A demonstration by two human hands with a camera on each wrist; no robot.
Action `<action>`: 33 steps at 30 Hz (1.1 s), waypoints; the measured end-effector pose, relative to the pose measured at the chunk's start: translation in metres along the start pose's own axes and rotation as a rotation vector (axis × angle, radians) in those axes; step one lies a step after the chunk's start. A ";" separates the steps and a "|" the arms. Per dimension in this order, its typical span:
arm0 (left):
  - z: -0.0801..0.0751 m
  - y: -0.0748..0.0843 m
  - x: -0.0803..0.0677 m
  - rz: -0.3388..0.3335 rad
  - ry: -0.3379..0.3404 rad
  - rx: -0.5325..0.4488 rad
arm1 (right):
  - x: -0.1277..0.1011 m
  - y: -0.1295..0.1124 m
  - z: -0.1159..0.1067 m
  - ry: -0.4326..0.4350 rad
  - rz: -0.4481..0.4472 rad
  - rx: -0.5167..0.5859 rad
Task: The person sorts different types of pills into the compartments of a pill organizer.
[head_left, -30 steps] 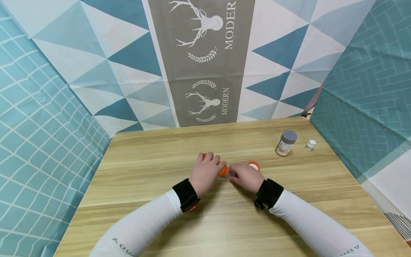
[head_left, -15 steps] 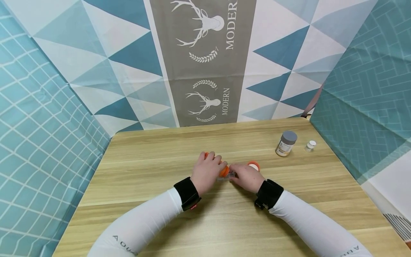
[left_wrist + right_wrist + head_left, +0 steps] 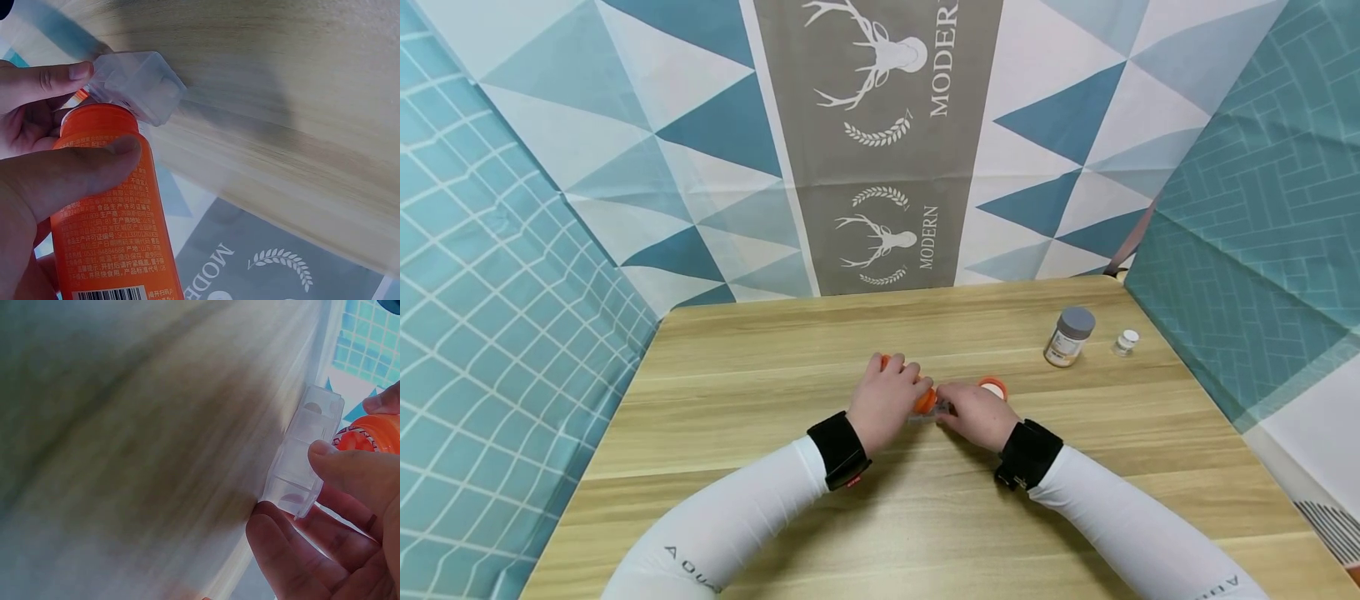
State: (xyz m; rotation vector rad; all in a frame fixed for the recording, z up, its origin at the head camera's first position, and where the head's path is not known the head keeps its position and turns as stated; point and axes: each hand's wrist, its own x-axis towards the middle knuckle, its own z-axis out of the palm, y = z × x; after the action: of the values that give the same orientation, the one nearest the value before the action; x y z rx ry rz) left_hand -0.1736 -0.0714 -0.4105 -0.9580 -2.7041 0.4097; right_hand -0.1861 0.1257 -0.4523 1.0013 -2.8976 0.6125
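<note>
Holding bottle (image 3: pixel 119 225), left grip (image 3: pixel 883 404) shows barcode (image 3: pixel 110 294) only in left wrist view; right grip (image 3: pixel 977 413) pinches box (image 3: pixel 298 455)

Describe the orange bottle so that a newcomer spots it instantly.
Over the wooden table, find the left hand. It grips the tilted bottle beside a clear box. Unlike the grey-lidded jar and small vial, this one is orange and uncapped.

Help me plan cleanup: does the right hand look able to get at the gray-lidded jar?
Probably yes, once the right hand lets go of the clear box: the orange-rimmed cap lies near that hand, but nothing seems to block the gray-lidded jar.
</note>
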 end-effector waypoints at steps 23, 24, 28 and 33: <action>0.016 -0.003 -0.014 -0.112 0.079 -0.125 | 0.000 0.000 0.002 -0.009 0.023 0.012; 0.017 -0.003 -0.014 -0.119 0.083 -0.137 | 0.000 0.000 0.002 -0.009 0.021 0.012; 0.022 -0.002 -0.016 -0.153 0.097 -0.218 | 0.000 0.000 0.001 -0.012 0.020 0.013; 0.026 -0.002 -0.020 -0.204 0.117 -0.358 | 0.000 -0.002 0.001 -0.002 0.026 0.021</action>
State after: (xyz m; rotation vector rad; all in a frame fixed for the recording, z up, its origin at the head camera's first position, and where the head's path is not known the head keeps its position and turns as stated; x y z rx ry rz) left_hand -0.1683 -0.0901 -0.4365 -0.7459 -2.7809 -0.1714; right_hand -0.1851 0.1243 -0.4524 0.9689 -2.9164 0.6452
